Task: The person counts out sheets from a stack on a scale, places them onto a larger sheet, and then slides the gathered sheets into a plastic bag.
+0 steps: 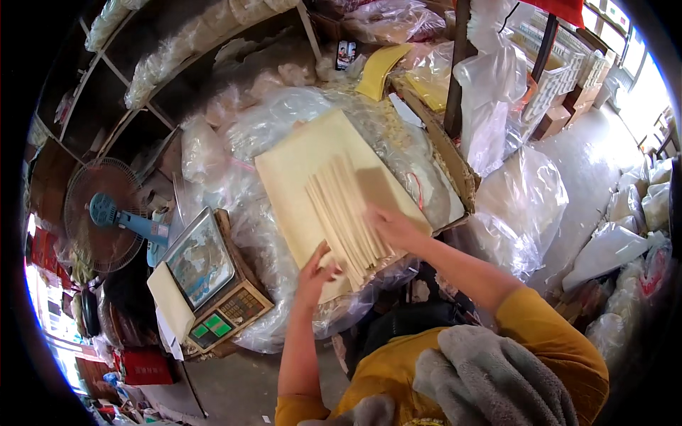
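A bundle of long, thin, pale cream strips (341,213) lies lengthwise on a large cream sheet (287,175), which rests on plastic-covered goods. My right hand (391,226) is at the right side of the bundle near its lower end, blurred; whether it grips the strips is unclear. On the left of the bundle's lower end, my left hand (318,271) is raised with its fingers apart and nothing in it. The strips are slightly fanned, and their lower ends are uneven.
A digital scale (200,258) with a metal pan stands at the left, beside a blue fan (114,213). Clear plastic bags (256,122) surround the sheet. Yellow sheets (383,69) and a phone (346,55) lie at the far side. A worn cardboard edge (453,165) borders the right.
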A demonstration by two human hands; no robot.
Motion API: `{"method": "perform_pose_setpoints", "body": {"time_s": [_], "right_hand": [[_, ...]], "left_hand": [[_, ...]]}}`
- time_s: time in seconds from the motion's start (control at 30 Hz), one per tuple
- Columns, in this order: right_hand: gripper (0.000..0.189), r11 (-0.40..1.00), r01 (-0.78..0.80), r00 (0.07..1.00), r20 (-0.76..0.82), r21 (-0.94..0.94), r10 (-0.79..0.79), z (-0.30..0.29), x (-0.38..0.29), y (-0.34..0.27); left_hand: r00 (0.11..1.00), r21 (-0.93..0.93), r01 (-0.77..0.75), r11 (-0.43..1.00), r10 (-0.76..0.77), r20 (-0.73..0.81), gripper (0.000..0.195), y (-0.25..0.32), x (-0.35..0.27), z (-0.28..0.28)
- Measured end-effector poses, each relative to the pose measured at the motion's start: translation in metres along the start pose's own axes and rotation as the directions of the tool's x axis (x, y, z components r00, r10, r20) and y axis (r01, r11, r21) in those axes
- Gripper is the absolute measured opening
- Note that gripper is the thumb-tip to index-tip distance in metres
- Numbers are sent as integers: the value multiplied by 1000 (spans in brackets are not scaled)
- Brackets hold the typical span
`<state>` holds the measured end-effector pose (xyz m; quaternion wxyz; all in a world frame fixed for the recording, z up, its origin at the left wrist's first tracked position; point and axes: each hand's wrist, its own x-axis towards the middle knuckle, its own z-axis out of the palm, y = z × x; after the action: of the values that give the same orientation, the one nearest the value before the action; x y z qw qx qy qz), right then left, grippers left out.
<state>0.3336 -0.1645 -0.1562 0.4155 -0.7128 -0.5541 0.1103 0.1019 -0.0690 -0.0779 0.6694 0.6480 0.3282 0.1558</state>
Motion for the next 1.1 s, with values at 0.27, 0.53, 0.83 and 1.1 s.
{"method": "perform_pose_setpoints", "body": {"time_s": [0.27, 0.53, 0.83, 1.1], "right_hand": [[51, 746, -173, 983, 159, 643, 91, 7, 48, 3], [52, 722, -267, 960, 112, 638, 257, -56, 57, -122], [40, 727, 71, 989, 48, 683, -141, -97, 55, -106], [50, 733, -256, 919, 393, 630, -17, -80, 82, -92]], "left_hand": [[931, -444, 135, 886, -267, -250, 57, -17, 74, 20], [945, -512, -108, 852, -71, -318, 48, 43, 51, 34], [934, -539, -273, 797, 84, -348, 47, 44, 62, 9], [950, -614, -151, 775, -58, -308, 46, 51, 79, 13]]}}
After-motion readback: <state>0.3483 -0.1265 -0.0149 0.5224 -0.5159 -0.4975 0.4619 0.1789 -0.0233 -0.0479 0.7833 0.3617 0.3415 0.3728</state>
